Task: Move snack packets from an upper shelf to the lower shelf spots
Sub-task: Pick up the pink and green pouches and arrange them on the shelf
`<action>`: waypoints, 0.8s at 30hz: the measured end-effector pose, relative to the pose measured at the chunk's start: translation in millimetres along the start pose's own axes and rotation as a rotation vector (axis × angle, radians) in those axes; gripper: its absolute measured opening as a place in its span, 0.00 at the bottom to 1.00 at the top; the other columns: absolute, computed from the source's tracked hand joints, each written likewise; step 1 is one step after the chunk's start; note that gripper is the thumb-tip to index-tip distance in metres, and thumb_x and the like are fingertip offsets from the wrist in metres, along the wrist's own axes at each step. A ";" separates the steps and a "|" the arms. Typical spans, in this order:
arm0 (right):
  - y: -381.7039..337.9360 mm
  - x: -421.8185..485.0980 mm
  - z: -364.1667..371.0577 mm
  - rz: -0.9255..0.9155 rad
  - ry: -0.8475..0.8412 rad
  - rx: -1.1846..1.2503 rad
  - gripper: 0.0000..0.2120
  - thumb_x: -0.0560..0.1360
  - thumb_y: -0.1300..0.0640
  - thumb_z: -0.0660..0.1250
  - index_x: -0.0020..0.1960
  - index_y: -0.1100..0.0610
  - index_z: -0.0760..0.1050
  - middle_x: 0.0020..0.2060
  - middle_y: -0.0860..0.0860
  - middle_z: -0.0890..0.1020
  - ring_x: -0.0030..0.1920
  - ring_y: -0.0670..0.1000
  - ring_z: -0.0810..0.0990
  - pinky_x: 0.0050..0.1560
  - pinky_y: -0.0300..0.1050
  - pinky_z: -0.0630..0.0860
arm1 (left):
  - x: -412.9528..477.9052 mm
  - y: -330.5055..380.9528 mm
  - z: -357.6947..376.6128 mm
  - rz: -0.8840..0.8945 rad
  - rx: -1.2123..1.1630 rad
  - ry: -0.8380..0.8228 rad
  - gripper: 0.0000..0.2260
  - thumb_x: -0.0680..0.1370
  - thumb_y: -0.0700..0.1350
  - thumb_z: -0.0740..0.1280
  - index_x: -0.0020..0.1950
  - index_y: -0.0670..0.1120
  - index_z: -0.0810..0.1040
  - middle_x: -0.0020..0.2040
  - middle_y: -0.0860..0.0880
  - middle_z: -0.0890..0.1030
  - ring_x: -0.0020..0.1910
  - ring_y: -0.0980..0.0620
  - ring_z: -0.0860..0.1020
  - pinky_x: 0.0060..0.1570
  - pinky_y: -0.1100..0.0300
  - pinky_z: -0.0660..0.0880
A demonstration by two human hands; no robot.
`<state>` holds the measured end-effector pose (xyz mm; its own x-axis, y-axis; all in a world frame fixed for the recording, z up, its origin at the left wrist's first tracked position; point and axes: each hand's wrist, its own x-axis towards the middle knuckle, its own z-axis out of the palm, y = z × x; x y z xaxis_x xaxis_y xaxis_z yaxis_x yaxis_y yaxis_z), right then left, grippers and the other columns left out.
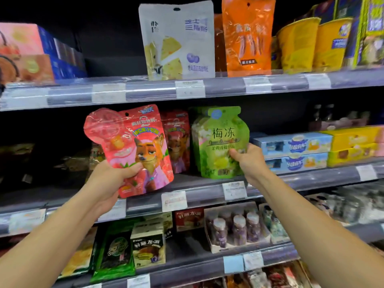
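Head view of shop shelves. Left hand (109, 180) closed round lower left corner of red packet (135, 146): thumb pressed across the front, fingers curled behind. Red packet tilted, raised in front of middle shelf (204, 195), lower edge overlapping the shelf's front edge. Second red packet (178, 142) upright on middle shelf just behind, partly hidden. Right hand (248, 161) pinching lower right edge of green packet (220, 140): thumb on the front, fingers folded behind. Green packet upright, base at the surface of middle shelf, just beside second red packet. Blue boxes (295, 150) stacked just right of right hand. On upper shelf (149, 90): white packet (178, 38), orange packet (247, 36) just beside it, yellow cups (299, 42) further right.
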<state>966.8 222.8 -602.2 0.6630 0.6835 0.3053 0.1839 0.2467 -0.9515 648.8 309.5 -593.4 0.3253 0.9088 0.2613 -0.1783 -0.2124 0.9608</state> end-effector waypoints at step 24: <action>5.6 -63.4 3.3 -0.602 0.085 -0.619 0.16 0.71 0.61 0.71 0.57 0.56 0.72 0.53 0.49 0.70 0.56 0.50 0.72 0.56 0.40 0.67 | 48.8 -10.8 48.3 -0.041 0.029 0.091 0.15 0.70 0.31 0.74 0.52 0.44 0.79 0.44 0.46 0.87 0.37 0.51 0.86 0.29 0.61 0.79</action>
<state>923.4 183.1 -626.7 0.3737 0.4973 0.7830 0.8663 0.1146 -0.4862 711.5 338.8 -586.4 0.2461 0.9454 0.2135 -0.1388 -0.1837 0.9731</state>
